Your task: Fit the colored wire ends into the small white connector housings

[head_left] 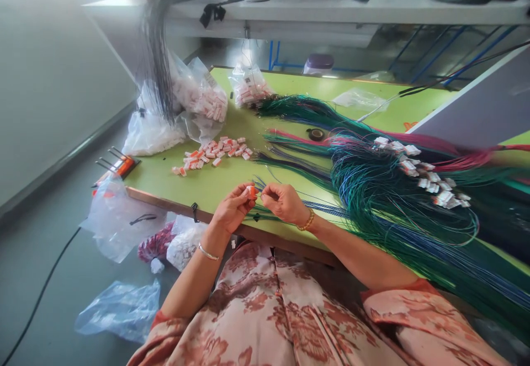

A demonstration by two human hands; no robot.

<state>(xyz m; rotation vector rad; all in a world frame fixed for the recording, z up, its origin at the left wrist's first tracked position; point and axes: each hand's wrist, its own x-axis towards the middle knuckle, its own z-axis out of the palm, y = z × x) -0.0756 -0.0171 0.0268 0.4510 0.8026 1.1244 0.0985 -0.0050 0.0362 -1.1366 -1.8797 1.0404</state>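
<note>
Your left hand point(232, 210) pinches an orange connector point(252, 191); your right hand point(285, 203), just beside it, pinches a blue wire point(329, 208) trailing rightward.

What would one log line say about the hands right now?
left hand: pinches orange-white connector | right hand: pinches blue wires at connector | green table: loose connector pile, green wire bundle

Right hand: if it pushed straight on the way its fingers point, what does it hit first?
The orange-and-white connector pinched in the left hand: the right hand aims left at it, fingertips almost touching. Depth looks matched, not certain.
</note>
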